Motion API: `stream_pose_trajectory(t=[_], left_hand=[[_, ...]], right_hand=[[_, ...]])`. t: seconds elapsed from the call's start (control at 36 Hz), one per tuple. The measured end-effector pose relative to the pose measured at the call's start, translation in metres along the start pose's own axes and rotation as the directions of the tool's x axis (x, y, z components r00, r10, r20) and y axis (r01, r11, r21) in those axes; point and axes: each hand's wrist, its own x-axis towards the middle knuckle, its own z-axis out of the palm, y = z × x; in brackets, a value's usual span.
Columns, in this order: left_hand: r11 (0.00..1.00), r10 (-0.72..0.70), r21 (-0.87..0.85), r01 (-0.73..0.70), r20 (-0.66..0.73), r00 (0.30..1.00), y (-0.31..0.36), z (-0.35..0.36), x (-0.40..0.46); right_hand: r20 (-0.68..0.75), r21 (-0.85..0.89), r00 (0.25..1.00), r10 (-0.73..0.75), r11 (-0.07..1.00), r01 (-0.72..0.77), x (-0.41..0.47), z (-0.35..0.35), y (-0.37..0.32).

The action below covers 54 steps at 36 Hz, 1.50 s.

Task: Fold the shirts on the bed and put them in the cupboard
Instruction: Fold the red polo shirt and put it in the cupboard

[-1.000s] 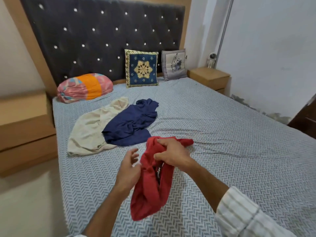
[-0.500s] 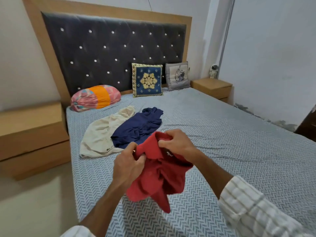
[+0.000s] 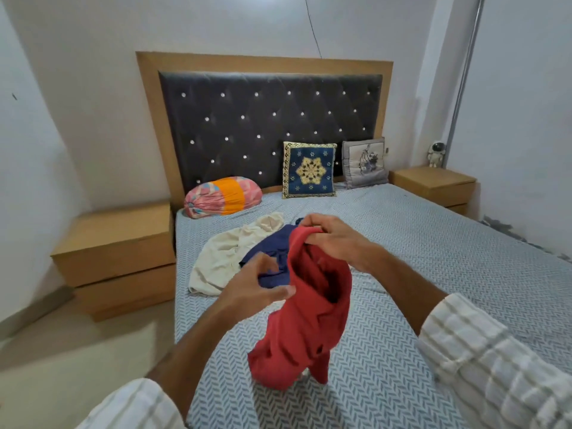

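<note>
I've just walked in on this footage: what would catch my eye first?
The red shirt, held up above the bed, right hand gripping its top edge, left hand at its side. Behind it the navy shirt and cream shirt lie crumpled, below the studded dark headboard.

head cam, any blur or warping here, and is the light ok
Head view: the left hand is motion-blurred against the red shirt; the right hand is sharper. Wide-angle warping bows the wall pipe and the headboard. The light is soft and even, with no glare and only faint shadows.
</note>
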Motion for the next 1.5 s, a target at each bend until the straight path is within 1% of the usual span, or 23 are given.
stream_pose_trajectory(t=[0.08, 0.14, 0.22, 0.28, 0.36, 0.44, 0.56, 0.64, 0.69, 0.78, 0.83, 0.92, 0.97, 1.03, 1.08, 1.14, 1.19, 1.25, 1.31, 1.36, 1.42, 1.47, 1.5], left_hand=[[0.979, 0.061, -0.200, -0.024, 0.177, 0.982, 0.015, -0.002, 0.005], [0.979, 0.091, -0.196, -0.052, 0.198, 0.976, 0.022, 0.000, 0.008], [0.986, 0.071, -0.154, -0.068, 0.012, 0.997, 0.021, 0.001, 0.012], [0.988, 0.047, -0.141, -0.065, -0.126, 0.991, 0.021, -0.007, 0.015], [0.982, 0.029, -0.173, -0.074, -0.248, 0.968, 0.033, -0.025, 0.021], [0.980, 0.072, -0.158, -0.124, -0.303, 0.950, 0.050, -0.041, 0.028], [0.966, 0.093, -0.193, -0.172, -0.362, 0.927, 0.073, -0.055, 0.038], [0.935, 0.034, -0.314, -0.168, -0.390, 0.920, 0.084, -0.070, 0.043], [0.900, -0.030, -0.404, -0.164, -0.433, 0.901, 0.085, -0.082, 0.043], [0.914, -0.006, -0.369, -0.170, -0.431, 0.902, 0.081, -0.096, 0.044], [0.935, 0.055, -0.307, -0.179, -0.372, 0.927, 0.077, -0.101, 0.042], [0.975, 0.121, -0.147, -0.166, -0.275, 0.954, 0.073, -0.109, 0.038], [0.990, 0.136, -0.027, -0.140, -0.120, 0.983, 0.071, -0.116, 0.034], [0.996, 0.081, 0.030, -0.082, 0.047, 0.996, 0.068, -0.124, 0.033], [0.996, 0.040, 0.075, -0.048, 0.103, 0.994, 0.064, -0.130, 0.034], [0.999, 0.037, 0.024, -0.039, 0.050, 0.998, 0.058, -0.133, 0.039], [0.995, 0.010, -0.103, -0.015, -0.054, 0.998, 0.050, -0.136, 0.047], [0.980, 0.006, -0.195, -0.029, -0.115, 0.993, 0.046, -0.137, 0.054], [0.985, 0.024, -0.166, -0.053, -0.177, 0.984, 0.047, -0.136, 0.061], [0.996, 0.081, -0.022, -0.090, -0.264, 0.961, 0.055, -0.133, 0.063], [0.979, 0.171, 0.163, -0.124, -0.317, 0.933, 0.065, -0.131, 0.063], [0.944, 0.237, 0.304, -0.128, -0.354, 0.905, 0.075, -0.134, 0.064], [0.931, 0.263, 0.343, -0.128, -0.383, 0.885, 0.080, -0.137, 0.063]], right_hand=[[0.001, -0.092, 0.999, -0.034, 0.995, 0.034, 0.009, 0.006, -0.013], [-0.046, -0.116, 0.997, -0.068, 0.991, 0.062, 0.015, 0.005, -0.023], [-0.075, -0.154, 0.994, -0.078, 0.986, 0.066, 0.016, 0.002, -0.033], [-0.036, -0.136, 0.999, -0.007, 0.991, 0.002, 0.013, -0.006, -0.033], [0.214, -0.062, 0.966, 0.147, 0.989, -0.137, 0.001, -0.022, -0.018], [0.447, 0.039, 0.884, 0.139, 0.984, -0.174, -0.009, -0.024, 0.012], [0.493, 0.083, 0.868, 0.061, 0.990, -0.116, -0.011, -0.010, 0.037], [0.431, 0.215, 0.902, -0.037, 0.975, -0.063, -0.008, -0.009, 0.044], [0.264, 0.308, 0.963, -0.063, 0.951, -0.022, -0.001, -0.014, 0.042], [-0.003, 0.524, 0.999, 0.049, 0.851, -0.040, 0.013, -0.030, 0.025], [-0.112, 0.562, 0.991, 0.079, 0.827, -0.002, 0.022, -0.043, 0.008], [-0.213, 0.470, 0.976, 0.051, 0.881, 0.057, 0.034, -0.062, -0.017], [-0.289, 0.382, 0.957, 0.024, 0.920, 0.092, 0.041, -0.073, -0.031], [-0.358, 0.290, 0.934, -0.005, 0.950, 0.116, 0.046, -0.088, -0.042], [-0.400, 0.216, 0.916, -0.024, 0.969, 0.119, 0.047, -0.103, -0.047], [-0.343, 0.164, 0.939, -0.027, 0.982, 0.089, 0.039, -0.118, -0.049], [-0.171, 0.095, 0.985, -0.003, 0.995, 0.019, 0.027, -0.133, -0.047], [0.000, -0.077, 0.996, 0.093, 0.993, -0.092, 0.015, -0.144, -0.044], [0.060, -0.321, 0.977, 0.203, 0.931, -0.174, 0.009, -0.152, -0.040], [0.051, -0.462, 0.963, 0.266, 0.861, -0.214, 0.006, -0.157, -0.038], [-0.005, -0.458, 0.960, 0.280, 0.853, -0.251, 0.002, -0.163, -0.040], [-0.110, -0.397, 0.976, 0.187, 0.892, -0.216, 0.000, -0.167, -0.043], [-0.206, -0.361, 0.973, 0.108, 0.916, -0.178, -0.001, -0.166, -0.045]])
